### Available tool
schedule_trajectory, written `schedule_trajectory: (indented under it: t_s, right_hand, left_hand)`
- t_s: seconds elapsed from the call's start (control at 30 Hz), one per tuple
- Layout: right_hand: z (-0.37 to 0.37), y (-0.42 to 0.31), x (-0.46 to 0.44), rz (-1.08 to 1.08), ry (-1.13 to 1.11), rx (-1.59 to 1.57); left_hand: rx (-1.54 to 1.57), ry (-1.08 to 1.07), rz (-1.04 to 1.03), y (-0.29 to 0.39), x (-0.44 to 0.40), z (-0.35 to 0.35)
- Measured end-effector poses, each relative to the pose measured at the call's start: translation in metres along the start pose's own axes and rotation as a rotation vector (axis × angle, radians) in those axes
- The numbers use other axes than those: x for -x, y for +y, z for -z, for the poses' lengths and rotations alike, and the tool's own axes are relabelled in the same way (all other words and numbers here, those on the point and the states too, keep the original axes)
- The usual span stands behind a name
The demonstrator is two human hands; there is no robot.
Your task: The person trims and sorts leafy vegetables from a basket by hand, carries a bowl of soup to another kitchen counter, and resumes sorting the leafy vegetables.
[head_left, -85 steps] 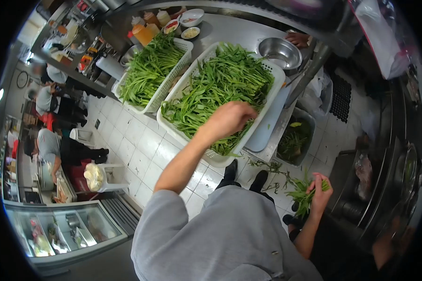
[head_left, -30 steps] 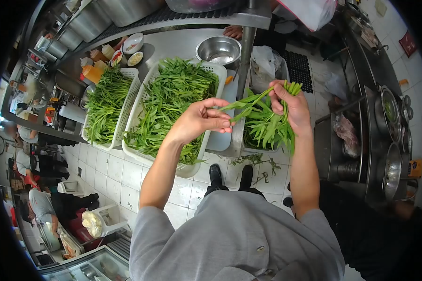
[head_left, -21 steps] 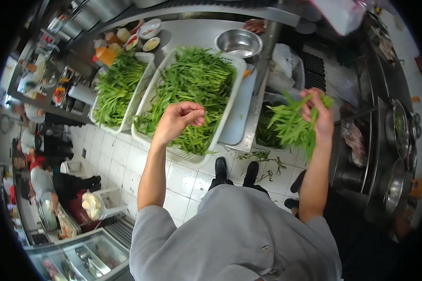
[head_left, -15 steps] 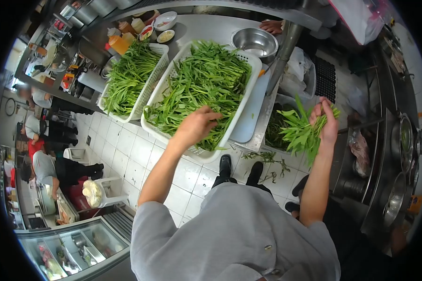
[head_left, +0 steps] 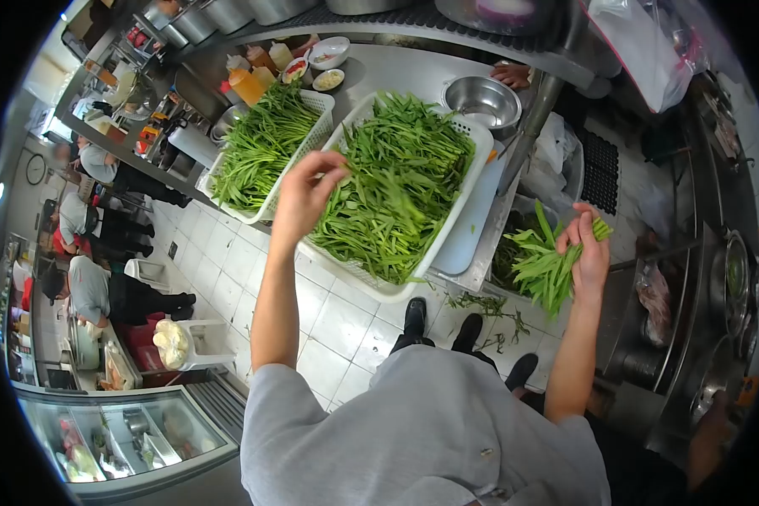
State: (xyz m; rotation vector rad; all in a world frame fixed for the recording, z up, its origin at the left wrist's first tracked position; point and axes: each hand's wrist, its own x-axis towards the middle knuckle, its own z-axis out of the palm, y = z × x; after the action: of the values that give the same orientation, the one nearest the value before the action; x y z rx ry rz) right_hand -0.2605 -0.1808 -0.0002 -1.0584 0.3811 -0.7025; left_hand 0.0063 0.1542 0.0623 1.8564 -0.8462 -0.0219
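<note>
Long leafy green stalks fill a white perforated basket on the metal counter. My left hand is over its left edge, thumb and fingers pinched together; greens are blurred beside the fingertips, and what they grip is too unclear to tell. Off to the right, my right hand is closed around a bunch of leafy stalks, leaves hanging to the left and cut ends up. Left of the large basket stands a smaller white basket of similar greens.
A steel bowl and a blue-white board lie right of the baskets. Below the counter's right side is a bin with greens; scraps lie on the floor. Another person's hand rests behind the bowl. Co-workers stand far left.
My left hand has moved from above the large basket's front to its left edge. The right hand still holds the bunch. The camera view has turned, shifting the counter rightward and down.
</note>
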Motion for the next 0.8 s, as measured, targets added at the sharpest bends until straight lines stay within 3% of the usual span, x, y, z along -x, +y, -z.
schedule_trajectory:
  t_s: [0.03,0.1,0.3,0.53,0.6,0.7,0.8]
  right_hand:
    - [-0.003,-0.002,0.001,-0.019,0.004,0.020]
    - [-0.010,-0.009,0.002,-0.055,0.011,0.058]
    - [-0.031,-0.014,0.000,-0.050,0.017,0.133]
    - [-0.073,-0.031,0.006,0.055,-0.066,0.403]
    - [-0.104,-0.042,0.012,0.212,-0.119,0.530]
    - [-0.140,-0.056,0.012,0.664,-0.378,0.704]
    - [-0.163,-0.049,0.014,0.779,-0.457,0.758]
  left_hand:
    - [0.092,0.048,0.131,0.004,-0.005,0.012]
    - [0.273,0.143,0.057,0.016,-0.010,0.031]
    - [0.429,0.340,0.005,0.039,-0.012,0.068]
    - [0.496,0.198,0.068,0.045,-0.009,0.050]
    - [0.497,0.135,0.088,0.051,-0.007,0.032]
    - [0.403,-0.050,0.083,0.068,-0.007,-0.005]
    - [0.362,-0.232,0.049,0.087,0.000,-0.046]
